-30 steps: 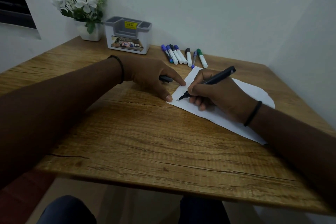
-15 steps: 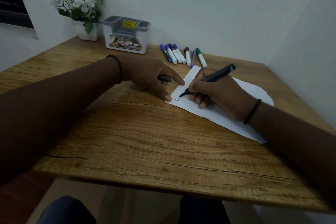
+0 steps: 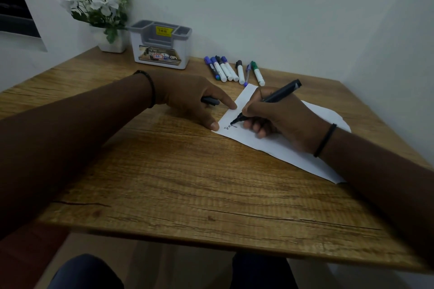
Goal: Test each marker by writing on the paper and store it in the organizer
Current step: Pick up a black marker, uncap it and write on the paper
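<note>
While pinched in right hand point(image 3: 285, 116) fingers, black marker point(image 3: 272, 101) tip on paper point(image 3: 281, 145); left hand point(image 3: 187, 96) clutching cap point(image 3: 210, 101).

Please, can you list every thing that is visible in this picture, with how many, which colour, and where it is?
table: 1, brown wood grain, fills the middle of the view
paper: 1, white, on the table's right part, some black writing at its near-left corner
black marker: 1, uncapped, tip on the paper
cap: 1, dark, in the left hand
loose markers: about 7, white or dark bodies with blue, black and green caps, lying in a row beyond the paper
organizer: 1, white with grey top, far side by the wall
flower pot: 1, white, white flowers, left of the organizer
left hand: pins the paper's edge
right hand: writes with the black marker
</note>
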`<state>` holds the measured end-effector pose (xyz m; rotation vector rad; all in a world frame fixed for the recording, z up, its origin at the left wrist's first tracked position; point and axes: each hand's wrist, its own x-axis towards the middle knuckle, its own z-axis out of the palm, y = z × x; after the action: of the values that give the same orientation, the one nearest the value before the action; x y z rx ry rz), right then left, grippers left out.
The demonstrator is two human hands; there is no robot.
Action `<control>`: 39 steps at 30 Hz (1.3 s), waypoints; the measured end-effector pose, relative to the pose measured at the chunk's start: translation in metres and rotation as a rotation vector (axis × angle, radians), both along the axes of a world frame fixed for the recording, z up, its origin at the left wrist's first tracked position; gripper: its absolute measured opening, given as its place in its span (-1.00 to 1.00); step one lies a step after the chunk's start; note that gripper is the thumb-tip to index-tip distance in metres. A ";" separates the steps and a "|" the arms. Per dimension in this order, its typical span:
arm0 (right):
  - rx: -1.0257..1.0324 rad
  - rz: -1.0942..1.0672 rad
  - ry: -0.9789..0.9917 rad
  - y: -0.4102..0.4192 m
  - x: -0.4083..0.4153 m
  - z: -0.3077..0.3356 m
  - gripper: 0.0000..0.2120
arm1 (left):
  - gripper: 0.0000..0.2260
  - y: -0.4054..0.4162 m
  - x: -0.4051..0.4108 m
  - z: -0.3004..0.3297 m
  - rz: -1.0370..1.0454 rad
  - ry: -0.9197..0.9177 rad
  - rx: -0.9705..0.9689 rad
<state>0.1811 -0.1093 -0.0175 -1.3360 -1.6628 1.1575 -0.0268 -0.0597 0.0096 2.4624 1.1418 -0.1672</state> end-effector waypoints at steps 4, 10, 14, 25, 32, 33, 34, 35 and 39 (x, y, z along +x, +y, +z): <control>-0.001 -0.006 -0.001 0.001 0.000 0.000 -0.84 | -0.42 -0.001 0.000 0.001 -0.006 -0.008 -0.003; 0.000 -0.025 0.014 0.002 0.000 -0.001 -0.94 | -0.41 0.002 0.000 -0.001 0.008 -0.010 0.005; -0.012 -0.021 -0.001 0.003 -0.001 -0.001 -0.91 | -0.41 0.001 0.001 0.000 0.004 -0.008 0.000; -0.033 -0.040 0.071 0.010 0.008 0.000 -0.89 | -0.41 -0.006 0.004 0.006 0.010 0.029 0.009; 0.003 -0.027 0.067 0.010 0.008 -0.001 -0.87 | -0.43 -0.013 0.005 0.010 0.029 0.029 0.008; 0.002 -0.030 0.067 0.010 0.008 -0.001 -0.88 | -0.43 -0.014 0.005 0.011 0.033 0.027 0.011; 0.001 -0.031 0.063 0.009 0.008 -0.001 -0.90 | -0.43 -0.015 0.005 0.011 0.034 0.031 0.006; 0.002 -0.031 0.053 0.009 0.007 -0.001 -0.92 | -0.43 -0.016 0.005 0.011 0.031 0.039 0.004; 0.011 -0.040 0.003 0.010 0.006 -0.001 -0.87 | -0.43 -0.017 0.004 0.011 0.027 0.032 -0.005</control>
<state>0.1867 -0.0991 -0.0186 -1.3535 -1.6305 1.1252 -0.0229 -0.0764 0.0210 2.4469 1.1861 -0.2020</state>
